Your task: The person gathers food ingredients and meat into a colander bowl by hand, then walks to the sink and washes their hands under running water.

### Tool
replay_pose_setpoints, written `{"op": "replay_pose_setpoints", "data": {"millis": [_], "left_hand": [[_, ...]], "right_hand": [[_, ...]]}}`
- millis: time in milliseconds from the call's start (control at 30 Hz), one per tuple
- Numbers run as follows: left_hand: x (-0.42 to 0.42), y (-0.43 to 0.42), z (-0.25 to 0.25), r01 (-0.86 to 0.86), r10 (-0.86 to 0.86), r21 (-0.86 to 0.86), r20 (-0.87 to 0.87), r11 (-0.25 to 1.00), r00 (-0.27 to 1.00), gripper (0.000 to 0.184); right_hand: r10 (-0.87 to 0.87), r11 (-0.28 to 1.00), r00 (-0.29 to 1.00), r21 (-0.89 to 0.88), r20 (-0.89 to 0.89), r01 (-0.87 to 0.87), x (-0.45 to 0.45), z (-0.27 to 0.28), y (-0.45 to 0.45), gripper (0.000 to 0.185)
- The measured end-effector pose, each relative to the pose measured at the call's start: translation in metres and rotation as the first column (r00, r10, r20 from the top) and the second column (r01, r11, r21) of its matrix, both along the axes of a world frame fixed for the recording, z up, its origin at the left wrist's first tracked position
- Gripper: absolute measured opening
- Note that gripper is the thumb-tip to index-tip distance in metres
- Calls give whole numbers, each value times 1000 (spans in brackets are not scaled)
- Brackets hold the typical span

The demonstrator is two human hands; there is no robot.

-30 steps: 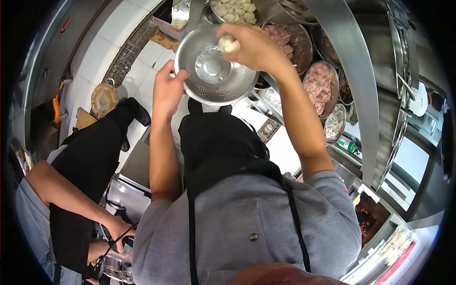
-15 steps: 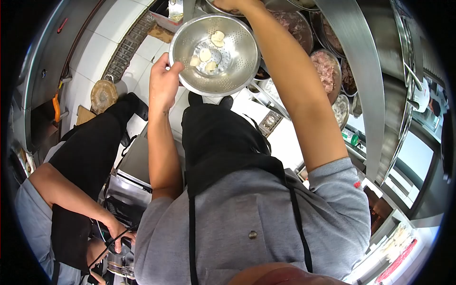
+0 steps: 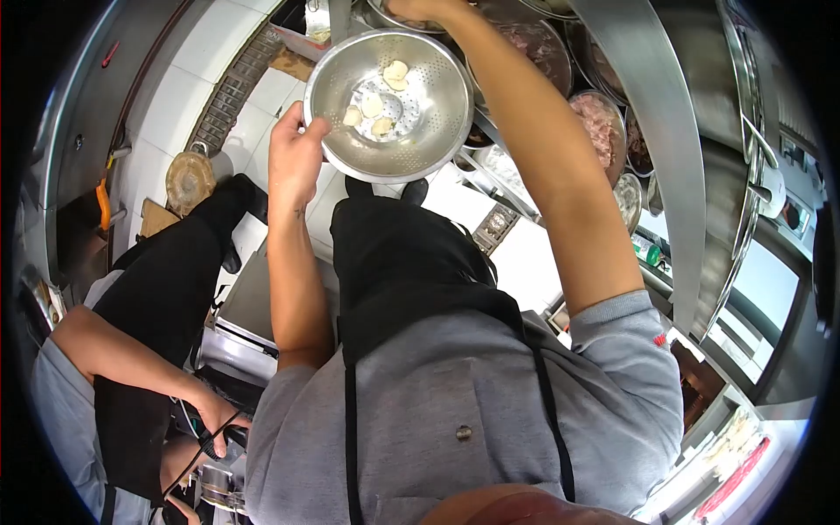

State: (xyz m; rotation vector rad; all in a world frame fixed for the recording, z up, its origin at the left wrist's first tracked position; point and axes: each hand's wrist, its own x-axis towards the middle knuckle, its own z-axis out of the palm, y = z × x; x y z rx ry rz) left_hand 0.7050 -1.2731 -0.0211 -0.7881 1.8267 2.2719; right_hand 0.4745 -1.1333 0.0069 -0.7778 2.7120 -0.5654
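A person in a grey short-sleeved shirt [image 3: 455, 385] and a long black apron [image 3: 411, 254] is seen from their own head camera, looking down. Their left hand [image 3: 296, 157] grips the near-left rim of a round, silver, perforated metal colander [image 3: 442, 92], thumb on the rim, holding it in front of the body, above white floor tiles [image 3: 269, 92]. A few pale, flattish pieces [image 3: 373, 106] lie inside it. The right hand [image 3: 418, 9] reaches past the colander to a round metal bowl [image 3: 437, 24] at the top edge; its fingers are cut off there, so I cannot tell whether they hold anything. Pink meat [image 3: 600, 122] sits beyond the right forearm. At left, a co-worker's hand [image 3: 214, 418] is beside a black cable [image 3: 181, 477].
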Motion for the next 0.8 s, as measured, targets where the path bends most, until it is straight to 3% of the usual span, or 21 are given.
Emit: {"op": "replay_pose_setpoints", "data": {"millis": [67, 333, 400, 500, 633, 733, 800], "left_hand": [[-1, 1, 6, 1, -1, 10, -1, 1000, 1000, 16], [-2, 3, 6, -21, 21, 15, -2, 1000, 1000, 14], [-1, 1, 2, 5, -5, -9, -10, 1000, 1000, 14], [-1, 1, 4, -5, 5, -9, -3, 1000, 1000, 15], [-2, 1, 2, -17, 17, -2, -16, 1000, 1000, 15], [-1, 3, 7, -14, 14, -1, -6, 1000, 1000, 16], [-2, 3, 5, -24, 24, 8, -11, 1000, 1000, 16]], "right_hand": [[-22, 993, 999, 116, -23, 25, 3, 8, 2, 40], [-62, 998, 998, 15, -18, 62, -10, -16, 5, 36], [40, 993, 996, 113, -77, -31, 3, -1, 5, 38], [44, 997, 999, 58, 14, -45, 5, 11, 5, 37], [48, 996, 999, 82, -13, -47, 2, 8, 3, 37], [121, 972, 991, 211, -59, -106, 4, 15, 4, 34], [110, 976, 993, 185, 46, -116, -3, 16, 2, 33]]}}
